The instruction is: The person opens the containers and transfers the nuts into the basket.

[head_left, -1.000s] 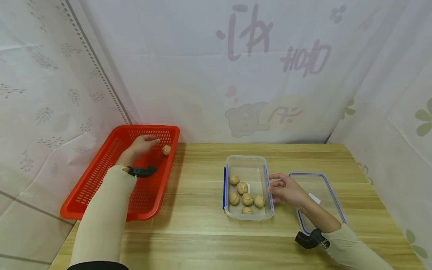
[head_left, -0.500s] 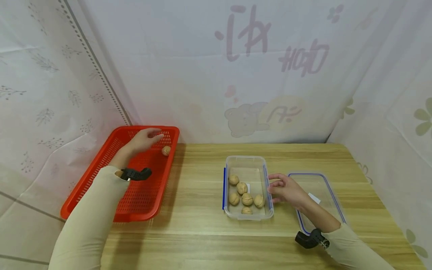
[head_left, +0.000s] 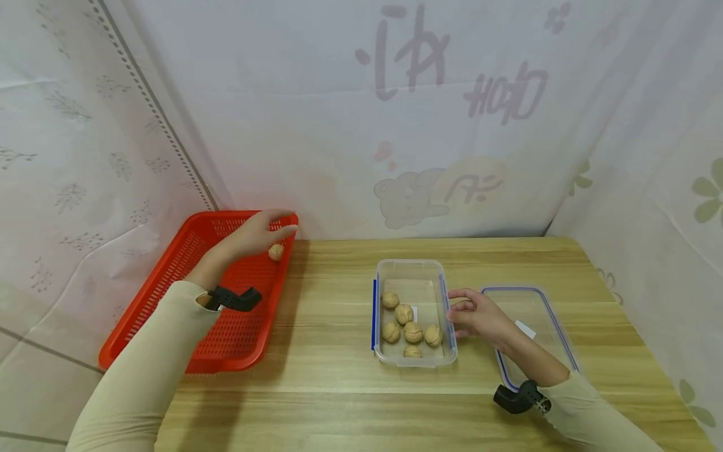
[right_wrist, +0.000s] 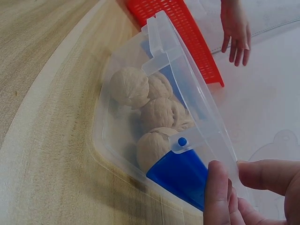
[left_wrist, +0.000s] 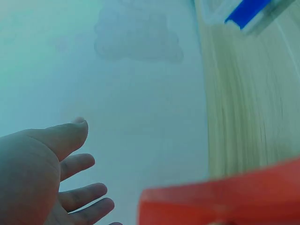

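Observation:
My left hand [head_left: 254,235] is over the back right of a red plastic basket [head_left: 265,336], fingers extended and holding nothing. One walnut [head_left: 276,252] sits in the basket just below it. In the left wrist view the left hand [left_wrist: 51,173] shows its fingers spread apart. Several walnuts [head_left: 413,332] lie in a clear food container [head_left: 409,270], mostly in its left and front parts. My right hand [head_left: 480,320] holds the container's right side. Seen in the right wrist view, the right thumb and fingers [right_wrist: 217,194] pinch the wall beside a blue latch [right_wrist: 180,178].
A clear lid [head_left: 531,301] with a blue seal lies on the wooden table [head_left: 333,376] to the right, partly under the right forearm. Patterned white cloth [head_left: 316,125] hangs behind the table and on both sides.
My left hand has moved right and upward toward the basket's back right corner, and is holding nothing. The right hand stays at the container. The walnuts stay where they were.

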A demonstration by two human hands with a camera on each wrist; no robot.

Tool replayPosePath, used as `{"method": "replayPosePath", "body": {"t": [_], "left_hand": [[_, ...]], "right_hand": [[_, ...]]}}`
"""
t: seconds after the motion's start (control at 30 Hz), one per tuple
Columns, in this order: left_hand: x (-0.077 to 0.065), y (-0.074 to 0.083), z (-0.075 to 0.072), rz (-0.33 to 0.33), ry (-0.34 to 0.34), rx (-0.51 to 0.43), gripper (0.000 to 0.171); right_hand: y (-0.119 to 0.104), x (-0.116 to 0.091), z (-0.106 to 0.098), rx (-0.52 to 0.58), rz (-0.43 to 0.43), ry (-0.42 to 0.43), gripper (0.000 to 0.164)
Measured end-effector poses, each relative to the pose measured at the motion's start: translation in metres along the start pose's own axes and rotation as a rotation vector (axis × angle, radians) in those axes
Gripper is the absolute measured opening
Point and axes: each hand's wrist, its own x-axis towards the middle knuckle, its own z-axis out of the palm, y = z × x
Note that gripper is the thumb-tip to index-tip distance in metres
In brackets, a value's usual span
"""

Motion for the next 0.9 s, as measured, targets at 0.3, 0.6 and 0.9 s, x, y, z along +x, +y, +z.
{"method": "replayPosePath", "body": {"t": [0.3,0.6,0.9], "left_hand": [[0.004,0.029,0.018,0.101,-0.054,0.039,0.056],[0.004,0.057,0.043,0.174,-0.118,0.077,0.06],[0.001,0.081,0.074,0.269,-0.186,0.187,0.062]], "right_hand": [[-0.003,0.0,0.001,0.001,-0.009,-0.011,0.057],[-0.005,0.0,0.0,-0.003,-0.006,-0.013,0.058],[-0.004,-0.001,0.001,-0.002,-0.004,-0.013,0.057]]}}
